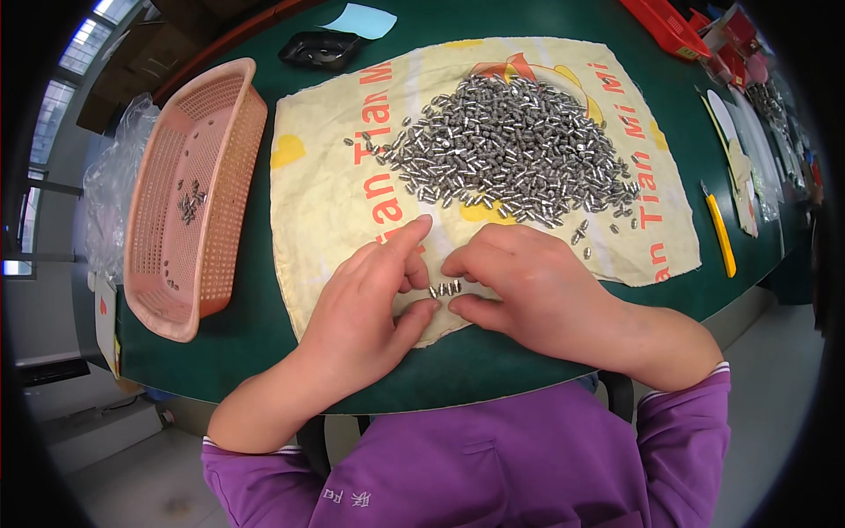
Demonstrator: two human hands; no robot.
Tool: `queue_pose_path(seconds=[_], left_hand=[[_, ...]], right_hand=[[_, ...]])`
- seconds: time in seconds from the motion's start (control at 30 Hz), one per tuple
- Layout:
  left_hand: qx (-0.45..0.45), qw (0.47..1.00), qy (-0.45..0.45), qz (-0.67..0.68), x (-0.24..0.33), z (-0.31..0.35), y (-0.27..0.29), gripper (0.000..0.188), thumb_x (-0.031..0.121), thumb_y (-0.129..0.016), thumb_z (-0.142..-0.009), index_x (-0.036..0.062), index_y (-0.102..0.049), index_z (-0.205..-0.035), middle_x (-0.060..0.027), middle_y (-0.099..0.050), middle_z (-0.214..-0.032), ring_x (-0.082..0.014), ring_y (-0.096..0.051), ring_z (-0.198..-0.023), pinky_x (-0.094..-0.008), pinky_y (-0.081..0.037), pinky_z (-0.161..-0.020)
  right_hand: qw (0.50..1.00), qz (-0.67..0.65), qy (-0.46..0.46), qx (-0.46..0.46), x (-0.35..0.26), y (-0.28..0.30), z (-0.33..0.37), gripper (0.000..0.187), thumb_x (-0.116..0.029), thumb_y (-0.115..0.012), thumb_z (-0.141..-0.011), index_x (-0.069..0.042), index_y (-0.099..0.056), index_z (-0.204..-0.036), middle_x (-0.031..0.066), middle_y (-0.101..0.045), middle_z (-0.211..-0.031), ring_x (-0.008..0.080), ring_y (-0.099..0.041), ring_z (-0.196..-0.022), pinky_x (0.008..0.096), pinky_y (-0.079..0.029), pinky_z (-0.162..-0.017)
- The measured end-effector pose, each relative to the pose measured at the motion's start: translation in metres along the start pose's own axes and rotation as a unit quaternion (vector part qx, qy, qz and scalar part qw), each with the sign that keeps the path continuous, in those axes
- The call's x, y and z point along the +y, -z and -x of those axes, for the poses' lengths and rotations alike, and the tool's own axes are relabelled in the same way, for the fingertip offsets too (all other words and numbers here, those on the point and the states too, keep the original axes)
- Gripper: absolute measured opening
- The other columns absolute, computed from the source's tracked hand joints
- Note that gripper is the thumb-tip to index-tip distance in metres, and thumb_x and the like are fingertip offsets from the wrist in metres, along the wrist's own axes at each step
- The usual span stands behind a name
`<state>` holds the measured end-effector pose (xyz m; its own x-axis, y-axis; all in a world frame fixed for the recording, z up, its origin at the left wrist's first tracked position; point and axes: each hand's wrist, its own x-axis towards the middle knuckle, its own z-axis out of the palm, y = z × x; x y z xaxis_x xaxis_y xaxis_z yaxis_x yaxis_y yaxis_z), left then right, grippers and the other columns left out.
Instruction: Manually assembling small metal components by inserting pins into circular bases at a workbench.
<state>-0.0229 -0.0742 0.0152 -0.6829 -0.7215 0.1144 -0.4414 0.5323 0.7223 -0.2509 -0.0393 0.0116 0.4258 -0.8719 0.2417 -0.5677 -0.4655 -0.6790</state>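
A short row of small barrel-shaped metal pieces (445, 289) lies side by side near the cloth's front edge, between my two hands. My left hand (374, 282) is curled at the row's left end, its thumb and a bent finger close around the pieces. From the other end, the index finger and thumb of my right hand (528, 286) bracket the row in a loose pinch. Beyond my hands, a large heap of similar shiny metal pieces (510, 145) covers the middle of the pale yellow printed cloth (321, 207). A few strays lie at the heap's edges.
At left stands a pink perforated plastic basket (238, 167) holding some metal pieces, with clear plastic bags (114, 189) beside it. A black tray (321, 50) sits at the back. A yellow-handled knife (720, 236) and a red basket (666, 28) are on the right of the green table (352, 385).
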Motion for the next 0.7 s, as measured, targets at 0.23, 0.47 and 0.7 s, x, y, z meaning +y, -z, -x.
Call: queue_pose_path(seconds=[0.23,0.47,0.7], left_hand=[[-0.021,0.999,0.024,-0.005,0.004,0.001,0.008,0.079,-0.004,-0.074,-0.08,0.0027,-0.04,-0.151,-0.0071,-0.061,-0.09,-0.0255,-0.063,-0.085,-0.0386,-0.052,-0.078],[-0.011,0.999,0.038,0.015,0.003,0.003,0.011,0.078,-0.005,-0.073,-0.081,0.0024,-0.039,-0.151,-0.0065,-0.063,-0.09,-0.0248,-0.064,-0.081,-0.0375,-0.053,-0.074],[-0.017,0.999,0.039,-0.002,0.002,0.003,0.013,0.079,-0.006,-0.073,-0.08,0.0019,-0.039,-0.151,-0.0058,-0.063,-0.09,-0.0253,-0.064,-0.083,-0.0384,-0.052,-0.076]], right_hand=[[0.999,0.018,-0.012,-0.027,0.002,0.01,0.002,0.015,-0.012,-0.073,-0.084,-0.006,-0.061,-0.091,0.011,-0.058,-0.085,0.0327,-0.063,-0.082,0.044,-0.052,-0.073],[1.0,0.016,0.002,-0.022,0.0,0.006,0.001,0.013,-0.012,-0.072,-0.085,-0.007,-0.062,-0.091,0.0106,-0.057,-0.085,0.032,-0.063,-0.081,0.0432,-0.053,-0.071],[1.0,0.005,0.008,-0.02,0.001,0.003,-0.001,0.013,-0.012,-0.072,-0.084,-0.007,-0.062,-0.091,0.0103,-0.057,-0.085,0.0314,-0.062,-0.079,0.0429,-0.052,-0.07]])
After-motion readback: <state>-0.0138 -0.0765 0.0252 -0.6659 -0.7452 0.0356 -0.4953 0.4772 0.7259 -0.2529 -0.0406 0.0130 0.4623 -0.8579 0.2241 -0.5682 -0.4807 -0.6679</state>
